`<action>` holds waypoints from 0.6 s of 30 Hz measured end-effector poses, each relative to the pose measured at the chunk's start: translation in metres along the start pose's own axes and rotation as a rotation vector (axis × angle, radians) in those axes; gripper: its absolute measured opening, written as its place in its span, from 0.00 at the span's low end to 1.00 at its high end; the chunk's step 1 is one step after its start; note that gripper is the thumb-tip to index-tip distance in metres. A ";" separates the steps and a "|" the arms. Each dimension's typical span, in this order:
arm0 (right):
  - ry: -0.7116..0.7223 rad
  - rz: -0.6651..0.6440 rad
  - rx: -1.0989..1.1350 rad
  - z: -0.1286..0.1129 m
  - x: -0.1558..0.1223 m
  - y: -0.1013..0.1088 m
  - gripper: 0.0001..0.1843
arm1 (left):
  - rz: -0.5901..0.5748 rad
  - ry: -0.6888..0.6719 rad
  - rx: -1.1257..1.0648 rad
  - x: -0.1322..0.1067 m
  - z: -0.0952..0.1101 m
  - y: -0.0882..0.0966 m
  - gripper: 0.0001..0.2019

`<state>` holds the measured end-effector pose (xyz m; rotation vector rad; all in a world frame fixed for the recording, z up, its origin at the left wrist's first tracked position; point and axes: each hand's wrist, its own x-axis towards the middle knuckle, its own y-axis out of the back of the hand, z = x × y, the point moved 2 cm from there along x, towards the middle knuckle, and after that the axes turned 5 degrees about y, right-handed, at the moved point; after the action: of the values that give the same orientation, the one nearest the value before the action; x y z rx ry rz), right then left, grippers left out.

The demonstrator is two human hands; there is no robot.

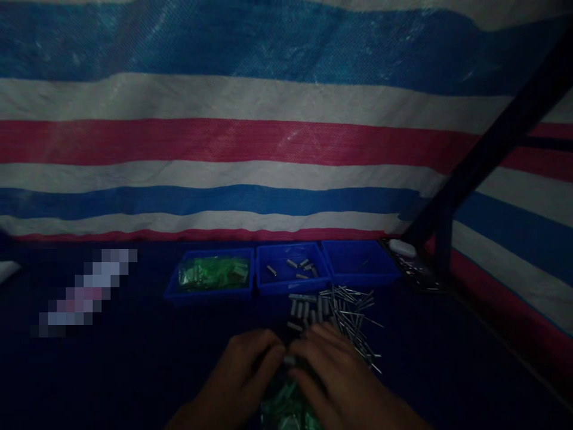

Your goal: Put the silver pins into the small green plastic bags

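Observation:
My left hand [245,367] and my right hand [333,367] meet low in the middle of the head view, fingers closed. Between their fingertips shows a small grey metal cylinder [290,360], partly hidden by the fingers. Just below them, a clear bag with green contents [289,409] lies near the front. Beyond my right hand is a group of short metal cylinders [305,309], some partly covered by its fingers. To their right, thin metal rods [351,316] lie in a loose, crossing heap.
At the back stand a blue bin [172,289] with a green-tinted bag [213,272], a blue bin [293,289] with several metal cylinders, and another blue bin [362,279]. A dark tray [421,275] holds a white object [401,248]. Striped sheeting [224,143] hangs behind; a dark bar [496,137] slants right.

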<state>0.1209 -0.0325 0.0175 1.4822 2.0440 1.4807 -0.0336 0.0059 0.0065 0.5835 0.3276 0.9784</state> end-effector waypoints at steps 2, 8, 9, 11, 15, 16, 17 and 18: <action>0.015 0.008 0.022 0.001 0.001 0.001 0.09 | -0.015 -0.018 0.001 0.000 0.001 0.000 0.17; 0.012 0.052 0.046 0.008 0.001 0.004 0.10 | -0.058 -0.009 -0.086 -0.003 -0.004 0.001 0.09; 0.010 0.058 0.048 0.009 0.001 0.005 0.10 | -0.059 -0.011 -0.085 -0.003 -0.005 0.000 0.09; 0.006 0.067 0.051 0.010 0.001 0.005 0.11 | -0.056 -0.034 -0.069 -0.004 -0.006 0.000 0.09; -0.007 0.041 0.055 0.011 0.001 0.003 0.09 | -0.060 -0.056 -0.046 -0.003 -0.004 -0.001 0.08; -0.017 0.034 0.055 0.012 0.000 0.003 0.08 | -0.055 -0.053 -0.042 -0.002 -0.004 0.000 0.08; -0.026 0.032 0.053 0.012 0.000 0.002 0.07 | -0.047 -0.050 -0.037 -0.002 -0.003 0.000 0.08; -0.032 0.034 0.051 0.012 -0.001 0.002 0.07 | -0.039 -0.052 -0.034 -0.001 -0.002 0.000 0.08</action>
<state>0.1306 -0.0261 0.0128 1.5575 2.0626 1.4177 -0.0355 0.0055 0.0048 0.5683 0.2748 0.9280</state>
